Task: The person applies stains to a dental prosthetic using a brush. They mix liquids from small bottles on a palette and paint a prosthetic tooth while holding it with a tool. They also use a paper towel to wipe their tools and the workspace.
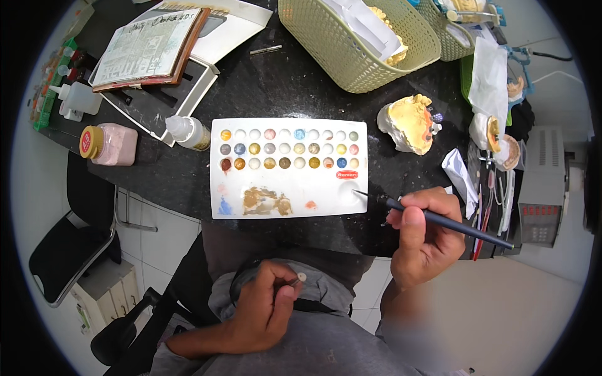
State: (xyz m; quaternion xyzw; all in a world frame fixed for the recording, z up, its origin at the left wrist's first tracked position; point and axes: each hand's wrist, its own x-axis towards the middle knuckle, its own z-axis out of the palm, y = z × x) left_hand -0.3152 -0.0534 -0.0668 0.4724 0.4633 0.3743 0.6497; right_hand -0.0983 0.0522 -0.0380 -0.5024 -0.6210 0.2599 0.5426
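Brush-loading, likely: right hand (433,241) pinches brush (461,226) over palette (320,194), left hand (260,311) grips pale piece (301,277); next probably needs light touch.

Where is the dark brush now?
In the head view, the brush is right of centre in the right hand, its tip at the large well, lower right on the white palette.

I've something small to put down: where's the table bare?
One bare patch of black table lies between the paint palette and the metal rod, left of the green basket; another, between the pink jar and palette. It is crowded around the notebook and right of the yellow dental model.
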